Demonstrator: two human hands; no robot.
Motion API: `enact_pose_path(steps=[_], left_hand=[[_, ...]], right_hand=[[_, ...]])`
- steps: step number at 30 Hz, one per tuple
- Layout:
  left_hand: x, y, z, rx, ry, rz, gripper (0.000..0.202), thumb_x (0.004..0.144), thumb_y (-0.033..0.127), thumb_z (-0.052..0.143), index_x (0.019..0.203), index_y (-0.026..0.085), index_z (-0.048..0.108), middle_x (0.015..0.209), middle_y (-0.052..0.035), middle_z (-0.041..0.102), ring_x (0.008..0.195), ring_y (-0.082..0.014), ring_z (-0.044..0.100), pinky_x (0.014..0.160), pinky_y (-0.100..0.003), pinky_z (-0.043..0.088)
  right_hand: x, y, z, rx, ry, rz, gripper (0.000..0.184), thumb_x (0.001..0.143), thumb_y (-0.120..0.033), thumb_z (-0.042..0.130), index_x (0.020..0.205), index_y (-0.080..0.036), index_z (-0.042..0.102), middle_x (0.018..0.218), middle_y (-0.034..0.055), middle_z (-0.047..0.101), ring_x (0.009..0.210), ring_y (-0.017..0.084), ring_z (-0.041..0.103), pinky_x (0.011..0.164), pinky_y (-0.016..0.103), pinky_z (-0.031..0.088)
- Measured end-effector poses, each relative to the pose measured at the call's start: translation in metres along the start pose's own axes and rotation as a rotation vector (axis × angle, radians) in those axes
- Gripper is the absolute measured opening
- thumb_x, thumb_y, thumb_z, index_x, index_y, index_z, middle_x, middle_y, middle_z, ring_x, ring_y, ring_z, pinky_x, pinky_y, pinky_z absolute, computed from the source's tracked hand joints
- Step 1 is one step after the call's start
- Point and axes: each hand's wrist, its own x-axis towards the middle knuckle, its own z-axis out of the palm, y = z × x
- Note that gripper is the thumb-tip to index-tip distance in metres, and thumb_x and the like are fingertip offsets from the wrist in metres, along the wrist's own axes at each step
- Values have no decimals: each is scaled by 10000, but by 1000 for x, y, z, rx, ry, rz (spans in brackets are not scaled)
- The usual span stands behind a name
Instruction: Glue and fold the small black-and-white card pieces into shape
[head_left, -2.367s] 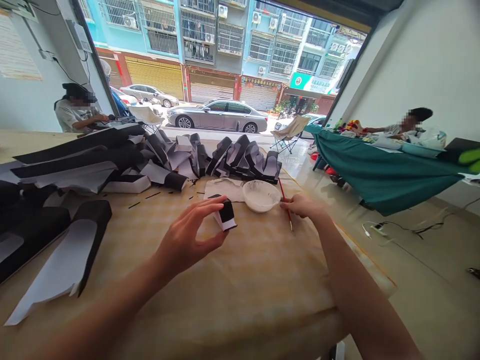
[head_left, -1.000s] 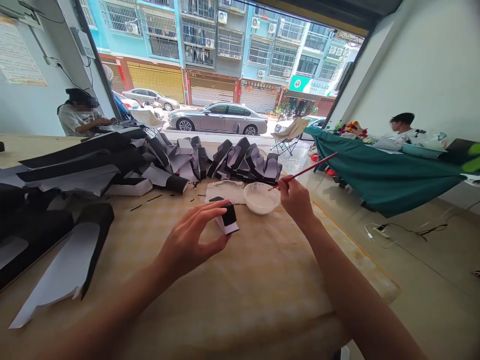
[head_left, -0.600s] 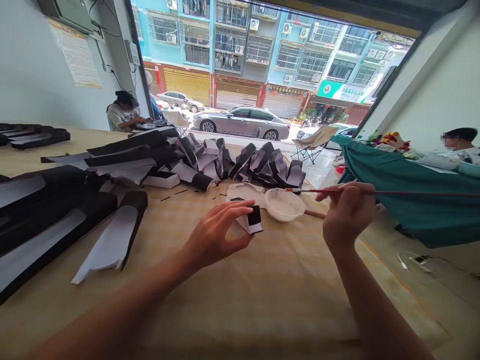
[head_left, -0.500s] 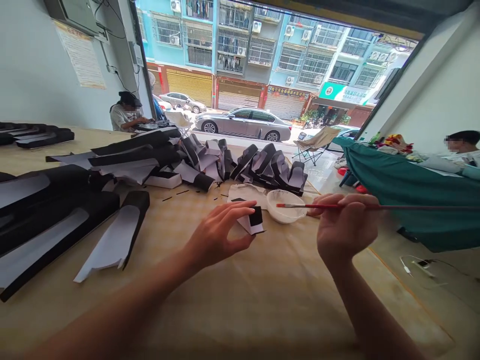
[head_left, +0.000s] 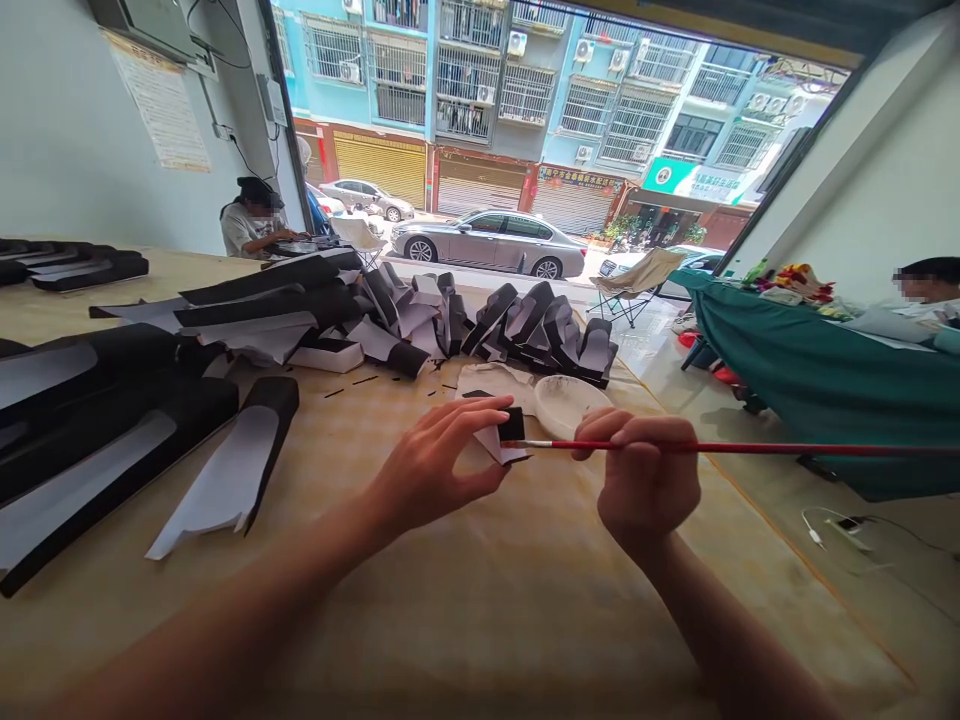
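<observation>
My left hand (head_left: 442, 450) grips a small folded piece of black-and-white card (head_left: 512, 425) between thumb and fingers, above the table. A thin paintbrush (head_left: 577, 445) with a long red handle is pinched in my right hand (head_left: 649, 475). Its bristles meet the end of the card piece, by the edge between the black face and the white flap. Just behind the brush stands a shallow white bowl (head_left: 566, 402), partly covered by my right fingers. A crumpled white cloth or paper (head_left: 495, 378) lies beside the bowl, behind the card piece.
Black-and-white folded card pieces (head_left: 262, 310) are heaped across the left and back of the table (head_left: 450, 610). Dark scraps (head_left: 365, 381) lie near them. At right is a table with a green cloth (head_left: 787, 380). One person (head_left: 251, 225) sits far left, another (head_left: 930, 290) far right.
My right hand has moved left and slightly down, bringing the brush tip from over the bowl to the card piece. My left hand has stayed nearly still.
</observation>
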Motion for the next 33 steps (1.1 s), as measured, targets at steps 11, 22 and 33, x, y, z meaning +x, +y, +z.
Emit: enact_pose_path(steps=[11, 22, 33], left_hand=[[0, -1, 0, 1, 15, 9, 437, 744, 178, 673, 1146, 166, 500, 1207, -122, 630, 1127, -198, 600, 952, -353, 519], [0, 0, 1, 11, 6, 12, 435, 743, 175, 672, 1144, 169, 502, 1208, -117, 630, 1129, -195, 599, 958, -347, 517], [1, -1, 1, -12, 14, 6, 439, 745, 181, 675, 1148, 169, 501, 1208, -125, 628, 1126, -198, 600, 950, -354, 520]], right_hand=[[14, -2, -8, -39, 198, 38, 168, 873, -350, 547, 766, -231, 493, 513, -44, 571, 415, 149, 539, 542, 358, 490], [4, -9, 4, -27, 188, 256, 198, 821, -278, 645, 705, -184, 516, 487, -45, 617, 412, 129, 606, 444, 249, 482], [14, -4, -6, -61, 320, 174, 227, 806, -278, 656, 666, -189, 501, 448, -67, 571, 371, 106, 546, 494, 277, 513]])
